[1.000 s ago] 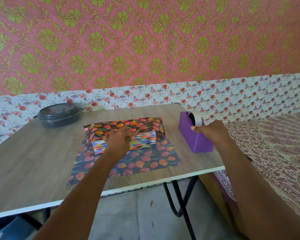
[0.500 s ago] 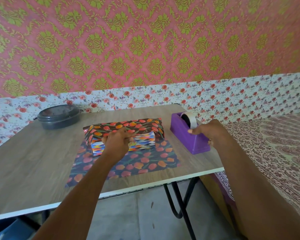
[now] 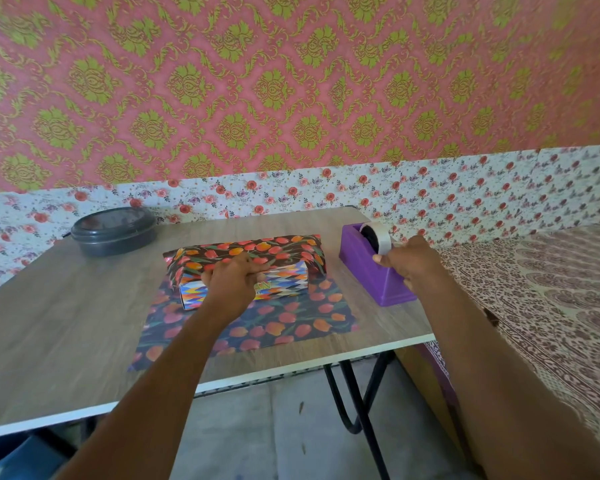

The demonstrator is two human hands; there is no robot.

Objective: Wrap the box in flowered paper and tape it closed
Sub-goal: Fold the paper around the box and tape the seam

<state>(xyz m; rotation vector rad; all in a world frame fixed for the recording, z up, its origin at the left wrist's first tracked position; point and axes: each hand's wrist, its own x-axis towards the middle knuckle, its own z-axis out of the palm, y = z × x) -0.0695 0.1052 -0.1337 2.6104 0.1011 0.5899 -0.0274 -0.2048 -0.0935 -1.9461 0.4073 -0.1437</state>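
A box (image 3: 286, 280) with a bright zigzag print lies on a sheet of dark flowered paper (image 3: 257, 327) in the middle of the table. The far half of the sheet is folded over the top of the box. My left hand (image 3: 232, 282) holds that folded edge down against the box's front face, fingers curled. To the right stands a purple tape dispenser (image 3: 364, 271) with a white tape roll (image 3: 384, 239). My right hand (image 3: 409, 263) is at the near side of the roll, thumb and fingers pinched at the tape. The tape end itself is hidden by my fingers.
A dark round lidded container (image 3: 115, 233) sits at the back left of the wooden table (image 3: 59, 323). A bed with a patterned cover (image 3: 551, 306) borders the table on the right. The table's front edge lies just past the paper.
The dispenser has slid and turned a little toward the box under my right hand, which has shifted along it to the roll. My left hand stays on the folded paper.
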